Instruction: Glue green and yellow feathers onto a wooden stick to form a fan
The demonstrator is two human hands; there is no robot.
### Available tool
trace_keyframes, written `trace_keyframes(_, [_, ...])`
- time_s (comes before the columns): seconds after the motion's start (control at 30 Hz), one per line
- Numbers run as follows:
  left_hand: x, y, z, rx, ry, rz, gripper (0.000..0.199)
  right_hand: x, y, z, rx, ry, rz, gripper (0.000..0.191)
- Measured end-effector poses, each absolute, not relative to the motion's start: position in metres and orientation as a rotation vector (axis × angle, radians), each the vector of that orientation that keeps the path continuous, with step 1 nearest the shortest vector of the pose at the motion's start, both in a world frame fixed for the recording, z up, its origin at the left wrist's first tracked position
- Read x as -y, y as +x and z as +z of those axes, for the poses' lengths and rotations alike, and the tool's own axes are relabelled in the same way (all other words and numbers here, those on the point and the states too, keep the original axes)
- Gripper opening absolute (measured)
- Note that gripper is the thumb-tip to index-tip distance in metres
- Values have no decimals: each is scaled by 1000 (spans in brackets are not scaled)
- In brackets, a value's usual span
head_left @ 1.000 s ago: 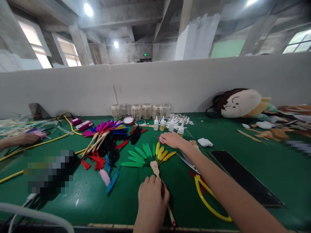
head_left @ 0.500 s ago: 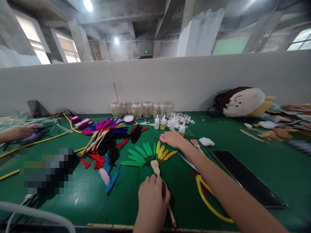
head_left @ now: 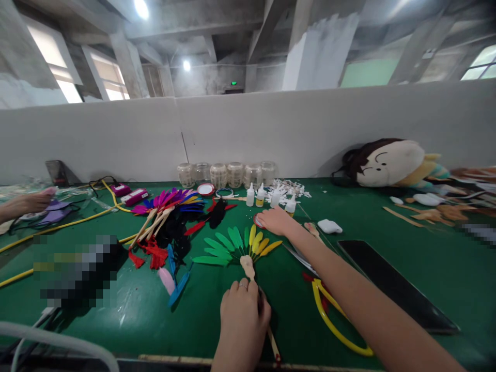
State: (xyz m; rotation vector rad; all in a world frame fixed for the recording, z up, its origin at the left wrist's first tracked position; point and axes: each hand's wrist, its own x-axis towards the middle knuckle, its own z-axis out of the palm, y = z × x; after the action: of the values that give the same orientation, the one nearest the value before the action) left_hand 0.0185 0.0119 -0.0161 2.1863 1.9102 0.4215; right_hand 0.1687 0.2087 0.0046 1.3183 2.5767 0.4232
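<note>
- At the green workbench (head_left: 127, 325), a person's left hand (head_left: 242, 324) is gripping a wooden stick (head_left: 248, 267), fingers curled closed around it.
- Green and yellow feathers (head_left: 232, 245) are fanning out around the stick's far end, lying on the bench.
- The right hand (head_left: 277, 221) is resting, fingers pressed together, on a red-rimmed disc (head_left: 258, 221) on the feathers' far side.

Right hand (head_left: 276, 221) was hemmed in: small white glue bottles (head_left: 261, 196) stood just ahead, and a black rectangular slab (head_left: 395, 281) lay right of the forearm. Passable route: the strip of green bench mat (head_left: 422, 243) beyond the slab's far edge. Left hand (head_left: 242, 321) had bare mat beside it, up to the blue-and-pink feather pile (head_left: 173, 284); the green-to-yellow feather fan (head_left: 236, 243) blocked straight ahead.
</note>
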Motion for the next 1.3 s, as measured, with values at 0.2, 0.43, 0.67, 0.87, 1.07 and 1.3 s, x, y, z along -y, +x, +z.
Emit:
trace_keyframes(0.2, [-11, 19, -18, -1900, 2198, 445, 20, -210, 169, 2, -2581, 1358, 355, 28])
trace_keyframes(0.43, [-11, 19, -18, -1912, 2209, 431, 20, -206, 169, 9, -2616, 1380, 245, 25])
trace_keyframes(0.67, [-10, 20, -18, -1917, 2207, 454, 20, -204, 172, 12, -2669, 1488, 124, 24])
trace_keyframes(0.87, [-10, 20, -21, -1925, 2215, 459, 20, -201, 189, 9, -2690, 1754, 70, 36])
trace_keyframes(1.07, [-10, 20, -20, -1913, 2229, 467, 19, -193, 200, 9, -2518, 1955, 15, 31])
trace_keyframes(1.3, [-9, 22, -18, -1927, 2245, 440, 20, -183, 193, 14, -2328, 2051, -77, 34])
